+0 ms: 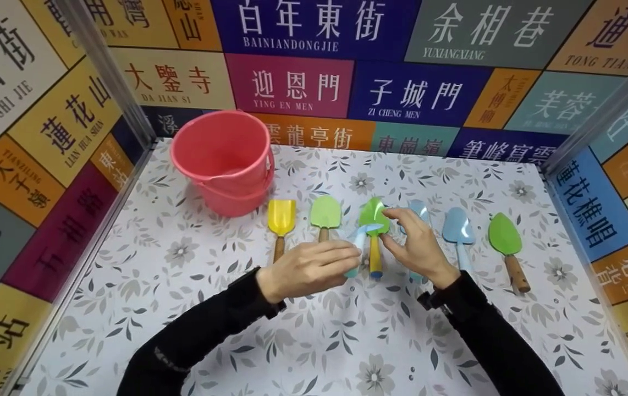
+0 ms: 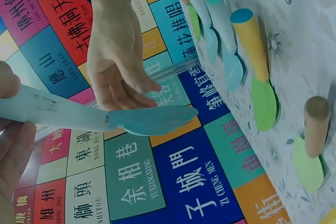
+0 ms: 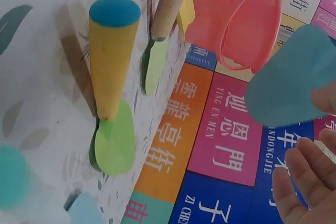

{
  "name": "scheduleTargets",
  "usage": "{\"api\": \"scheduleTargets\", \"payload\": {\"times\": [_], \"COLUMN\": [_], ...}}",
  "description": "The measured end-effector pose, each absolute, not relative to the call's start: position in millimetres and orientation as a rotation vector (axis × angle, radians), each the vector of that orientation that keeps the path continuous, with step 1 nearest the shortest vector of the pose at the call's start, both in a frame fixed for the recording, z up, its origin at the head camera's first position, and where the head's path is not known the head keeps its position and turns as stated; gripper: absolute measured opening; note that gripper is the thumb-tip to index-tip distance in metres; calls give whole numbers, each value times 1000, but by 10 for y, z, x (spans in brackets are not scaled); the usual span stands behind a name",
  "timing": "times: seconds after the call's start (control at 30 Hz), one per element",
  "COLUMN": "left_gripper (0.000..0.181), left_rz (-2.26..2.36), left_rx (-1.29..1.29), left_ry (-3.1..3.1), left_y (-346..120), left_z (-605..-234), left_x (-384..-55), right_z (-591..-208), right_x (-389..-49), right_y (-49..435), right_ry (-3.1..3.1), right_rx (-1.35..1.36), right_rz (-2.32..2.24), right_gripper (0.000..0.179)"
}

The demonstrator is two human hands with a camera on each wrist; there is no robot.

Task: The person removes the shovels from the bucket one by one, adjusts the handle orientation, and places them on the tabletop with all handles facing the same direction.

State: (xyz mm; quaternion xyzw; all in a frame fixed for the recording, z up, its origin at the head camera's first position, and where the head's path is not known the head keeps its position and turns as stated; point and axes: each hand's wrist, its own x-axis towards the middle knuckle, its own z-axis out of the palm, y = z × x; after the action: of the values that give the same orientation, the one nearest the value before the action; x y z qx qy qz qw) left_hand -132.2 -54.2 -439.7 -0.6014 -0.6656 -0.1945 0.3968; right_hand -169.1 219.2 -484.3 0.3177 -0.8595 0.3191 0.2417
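Observation:
My left hand (image 1: 311, 267) grips the handle of a light blue trowel (image 2: 157, 120), raised above the table with its blade to the right. My right hand (image 1: 418, 245) hovers by that blade, its fingers apart and loosely bent. In the right wrist view the thumb overlaps the edge of the blade (image 3: 289, 77); whether it touches I cannot tell. Beneath the hands lies a green trowel with a yellow handle (image 1: 375, 256). Under my right hand a blue trowel (image 1: 417, 210) is partly hidden. A light green trowel (image 1: 325, 212) lies beyond my left hand, its wooden handle partly covered.
A pink bucket (image 1: 220, 148) stands at the back left. A yellow shovel (image 1: 281, 216) lies at the row's left end. To the right are another blue trowel (image 1: 458, 225) and a green trowel with a wooden handle (image 1: 505, 234). Printed panels (image 1: 289, 85) wall the floral tabletop (image 1: 314, 352).

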Motion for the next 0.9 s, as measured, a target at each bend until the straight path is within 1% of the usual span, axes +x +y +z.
{"api": "scheduleTargets", "payload": {"times": [0.3,0.57,0.73,0.9], "left_gripper": [36,39,39,52], "left_rz": [-504,-528,-565,-460], "left_rx": [-1570,-1566,-1507,-1360], "left_ry": [-1684,-1705,-1761,-1903], "left_y": [-458,-460,-482,-518], "left_z": [-4461,-4448,-4424,-4342], "left_x": [-1335,-1331,-1342,-1350], "right_z": [-4922,-4933,-4863,-4738], "right_x": [-1735,-1750,-1750,-1730], "right_y": [2137,2171,2214,2283], "right_ry": [-2259,-2201,-2226,-2368], "right_rx": [937,992,1010,915], "right_rz": [940,922,877,784], "right_gripper": [27,25,22,14]}}
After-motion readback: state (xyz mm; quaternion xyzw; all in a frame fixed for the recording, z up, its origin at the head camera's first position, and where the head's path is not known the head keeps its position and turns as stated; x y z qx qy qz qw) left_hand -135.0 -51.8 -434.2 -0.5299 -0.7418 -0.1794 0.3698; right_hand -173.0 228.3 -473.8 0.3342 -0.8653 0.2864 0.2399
